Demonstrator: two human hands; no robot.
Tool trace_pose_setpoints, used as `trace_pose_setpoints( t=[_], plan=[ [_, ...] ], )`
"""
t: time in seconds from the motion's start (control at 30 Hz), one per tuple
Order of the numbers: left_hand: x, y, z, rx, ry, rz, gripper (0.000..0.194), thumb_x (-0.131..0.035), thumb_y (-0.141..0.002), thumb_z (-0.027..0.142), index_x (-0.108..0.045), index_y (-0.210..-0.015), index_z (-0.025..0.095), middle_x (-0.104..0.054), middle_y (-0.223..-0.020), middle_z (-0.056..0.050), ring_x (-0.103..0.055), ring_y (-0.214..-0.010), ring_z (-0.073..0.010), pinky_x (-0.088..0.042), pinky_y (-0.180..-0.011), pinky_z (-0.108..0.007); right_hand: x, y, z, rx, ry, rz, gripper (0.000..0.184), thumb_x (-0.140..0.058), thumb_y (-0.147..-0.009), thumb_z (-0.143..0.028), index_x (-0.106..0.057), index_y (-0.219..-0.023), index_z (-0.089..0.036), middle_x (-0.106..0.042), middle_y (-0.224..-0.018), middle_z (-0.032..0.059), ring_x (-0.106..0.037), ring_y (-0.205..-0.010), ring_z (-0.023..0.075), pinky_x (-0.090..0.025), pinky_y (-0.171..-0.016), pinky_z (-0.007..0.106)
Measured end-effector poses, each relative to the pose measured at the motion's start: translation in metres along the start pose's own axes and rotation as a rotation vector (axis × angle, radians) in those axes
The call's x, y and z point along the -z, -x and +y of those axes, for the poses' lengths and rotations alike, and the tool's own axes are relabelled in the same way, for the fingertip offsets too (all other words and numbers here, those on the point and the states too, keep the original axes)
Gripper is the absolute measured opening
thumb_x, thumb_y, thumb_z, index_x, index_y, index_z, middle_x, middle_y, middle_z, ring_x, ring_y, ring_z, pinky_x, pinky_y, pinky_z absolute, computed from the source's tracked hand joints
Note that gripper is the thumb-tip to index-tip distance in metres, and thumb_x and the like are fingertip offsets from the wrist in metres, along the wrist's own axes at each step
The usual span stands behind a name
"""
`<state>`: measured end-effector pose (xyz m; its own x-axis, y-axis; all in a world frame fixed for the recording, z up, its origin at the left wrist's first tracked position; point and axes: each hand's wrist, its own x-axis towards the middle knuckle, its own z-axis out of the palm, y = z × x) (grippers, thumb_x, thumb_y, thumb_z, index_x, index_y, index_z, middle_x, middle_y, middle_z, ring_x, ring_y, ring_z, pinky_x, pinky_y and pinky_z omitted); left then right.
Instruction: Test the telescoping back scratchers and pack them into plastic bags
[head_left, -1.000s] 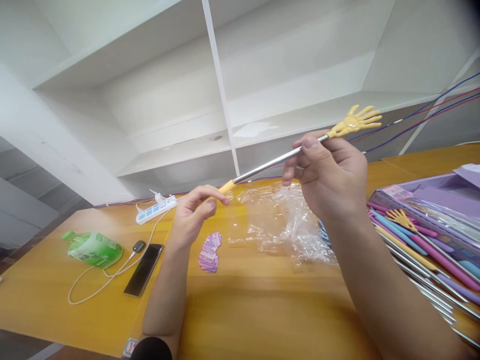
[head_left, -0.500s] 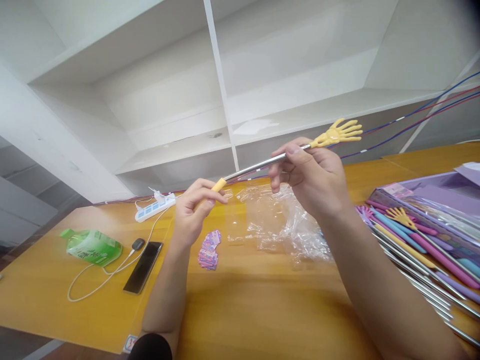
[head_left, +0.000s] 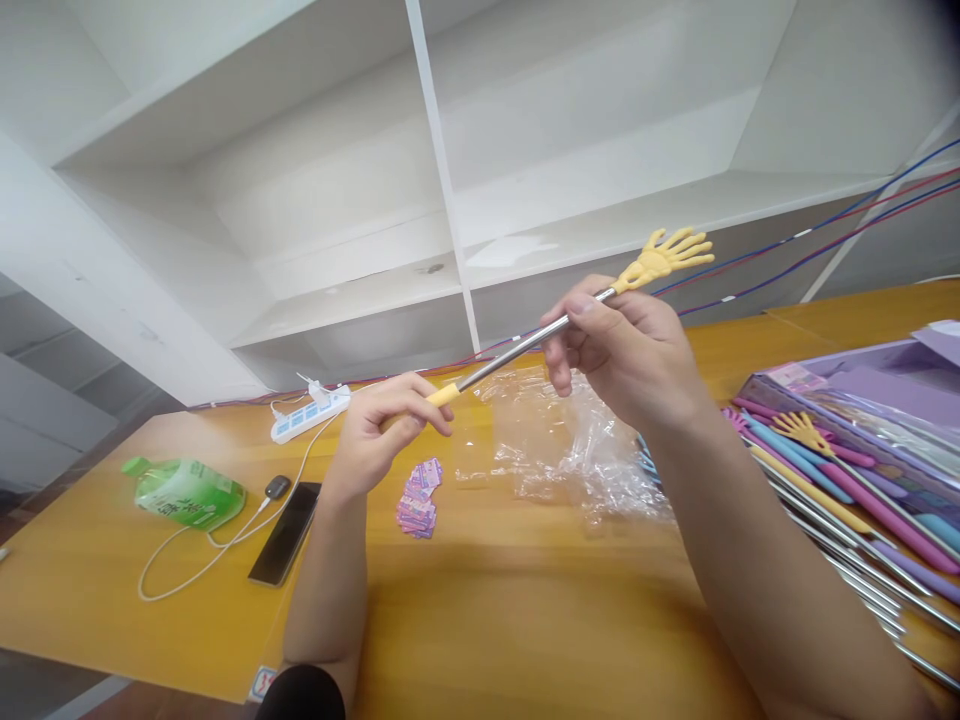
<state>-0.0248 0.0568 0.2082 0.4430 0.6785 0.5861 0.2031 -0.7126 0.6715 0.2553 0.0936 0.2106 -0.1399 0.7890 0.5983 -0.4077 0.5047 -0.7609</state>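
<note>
Both hands hold a back scratcher (head_left: 512, 350) above the table, tilted with its yellow hand-shaped head up to the right. My left hand (head_left: 386, 428) is closed round the yellow handle, most of which its fingers hide. Just below the head, my right hand (head_left: 626, 350) pinches the silver metal rod between thumb and fingers. Beneath them lie clear plastic bags (head_left: 555, 440), crumpled toward the right. A loose pile of small purple-pink cards (head_left: 418, 500) rests right of my left forearm.
More back scratchers (head_left: 832, 500) in several colours lie at the right, beside a purple box (head_left: 885, 370) holding packaged ones. At the left are a green bottle (head_left: 187, 492), a phone (head_left: 283, 535), a white cable and a power strip (head_left: 311, 415). White shelves (head_left: 337, 230) stand behind.
The back scratcher and my right hand have shifted left and a little down. My left hand has moved slightly left. Both hands keep their hold.
</note>
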Motion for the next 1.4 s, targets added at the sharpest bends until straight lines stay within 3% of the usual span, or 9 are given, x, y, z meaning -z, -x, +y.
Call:
trace_pose_setpoints(
  t=[0.33, 0.5, 0.77, 0.9, 1.07, 1.4],
  plan=[
    [0.001, 0.003, 0.004, 0.021, 0.076, -0.027, 0.027, -0.061, -0.097, 0.018, -0.085, -0.086, 0.025, -0.074, -0.091, -0.007, -0.065, -0.084, -0.0177, -0.051, -0.069, -0.031, -0.001, 0.004, -0.001, 0.025, -0.021, -0.053, 0.026, -0.071, -0.102, -0.044, -0.072, -0.093, -0.020, -0.066, -0.065, -0.0009, -0.063, -0.051, 0.0110, -0.053, -0.044, 0.024],
    [-0.002, 0.002, 0.001, 0.057, 0.185, -0.012, 0.028, -0.060, -0.092, 0.018, -0.086, -0.083, 0.024, -0.073, -0.091, -0.007, -0.063, -0.076, -0.0153, -0.043, -0.058, -0.028, -0.003, 0.005, -0.003, 0.023, -0.025, -0.032, 0.031, -0.073, -0.100, -0.049, -0.072, -0.092, -0.020, -0.066, -0.065, -0.0005, -0.061, -0.050, 0.0110, -0.053, -0.043, 0.024],
    [-0.008, 0.001, -0.003, 0.099, 0.247, 0.075, 0.029, -0.058, -0.086, 0.016, -0.084, -0.076, 0.023, -0.073, -0.088, -0.005, -0.037, -0.051, -0.0059, -0.025, -0.045, -0.026, -0.003, 0.006, -0.002, 0.037, -0.014, -0.055, 0.035, -0.072, -0.100, -0.054, -0.076, -0.095, -0.019, -0.068, -0.071, 0.0005, -0.065, -0.053, 0.0108, -0.056, -0.047, 0.025],
    [-0.008, 0.001, -0.001, 0.105, 0.188, 0.062, 0.027, -0.060, -0.086, 0.019, -0.084, -0.076, 0.023, -0.073, -0.088, -0.007, -0.037, -0.051, -0.0063, -0.024, -0.043, -0.025, -0.003, 0.007, -0.002, 0.014, 0.009, -0.061, 0.037, -0.071, -0.100, -0.056, -0.076, -0.094, -0.020, -0.068, -0.070, 0.0012, -0.064, -0.052, 0.0113, -0.056, -0.046, 0.026],
    [-0.011, 0.000, 0.001, 0.130, 0.254, 0.115, 0.028, -0.057, -0.081, 0.015, -0.081, -0.069, 0.022, -0.073, -0.084, -0.006, -0.033, -0.047, -0.0046, -0.021, -0.041, -0.025, -0.005, 0.009, -0.002, 0.016, -0.004, -0.056, 0.037, -0.071, -0.100, -0.057, -0.077, -0.096, -0.020, -0.069, -0.072, 0.0016, -0.065, -0.054, 0.0119, -0.056, -0.047, 0.027],
    [-0.014, -0.004, 0.000, 0.125, 0.321, 0.117, 0.031, -0.055, -0.082, 0.011, -0.080, -0.068, 0.020, -0.073, -0.082, -0.005, -0.025, -0.043, -0.0015, -0.017, -0.040, -0.025, -0.007, 0.007, 0.007, 0.016, -0.054, -0.097, 0.041, -0.069, -0.100, -0.060, -0.076, -0.097, -0.020, -0.070, -0.072, 0.0022, -0.064, -0.054, 0.0113, -0.056, -0.049, 0.027]
  ],
)
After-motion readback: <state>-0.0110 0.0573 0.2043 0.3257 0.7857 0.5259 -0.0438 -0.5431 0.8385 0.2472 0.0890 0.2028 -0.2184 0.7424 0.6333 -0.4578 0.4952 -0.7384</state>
